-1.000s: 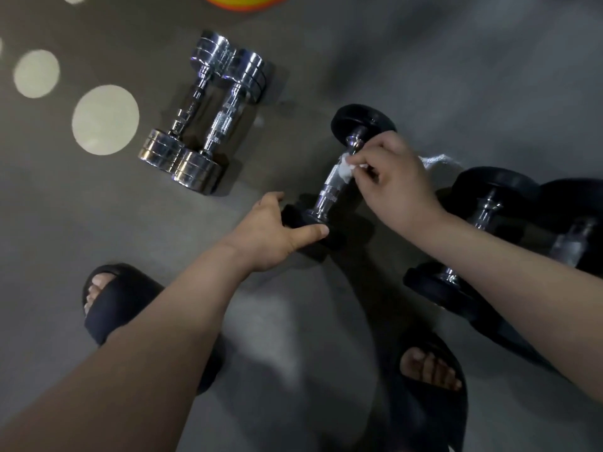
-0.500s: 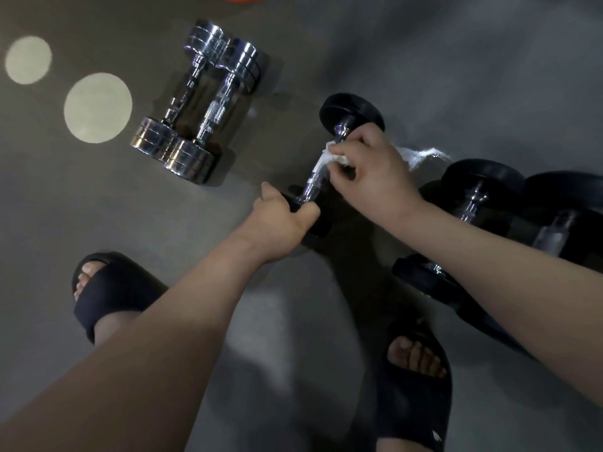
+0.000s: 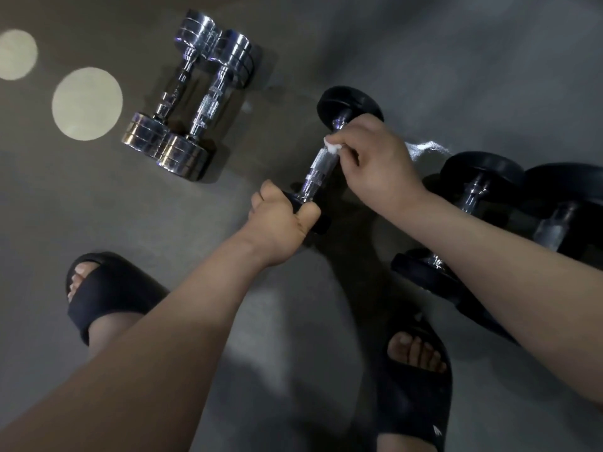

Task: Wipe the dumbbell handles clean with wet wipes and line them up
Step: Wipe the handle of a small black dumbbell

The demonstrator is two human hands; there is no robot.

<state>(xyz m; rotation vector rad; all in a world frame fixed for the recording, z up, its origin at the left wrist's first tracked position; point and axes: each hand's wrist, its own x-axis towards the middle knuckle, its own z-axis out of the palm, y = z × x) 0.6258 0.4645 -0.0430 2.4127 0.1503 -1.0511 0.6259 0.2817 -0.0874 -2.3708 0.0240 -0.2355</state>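
Status: grips end plate of black dumbbell [image 3: 349, 102] with left hand [image 3: 280, 220], just right of chrome pair [image 3: 208, 109]; pinches wet wipe [image 3: 332, 146] against handle [image 3: 318, 168] with right hand [image 3: 375, 161]. Recommend rotating bar, wiping full knurling.

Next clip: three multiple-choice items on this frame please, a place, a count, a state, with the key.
1. Where are the chrome dumbbells from the black dumbbell being wiped? A) left B) right C) on top
2. How many chrome dumbbells? A) one B) two C) four
3. The right hand is: A) open, idle B) pinching a wipe to the handle C) lifting a slipper
Key: 1A, they lie upper left; 2B, two lie side by side; 3B, white wipe shows between it and the handle.
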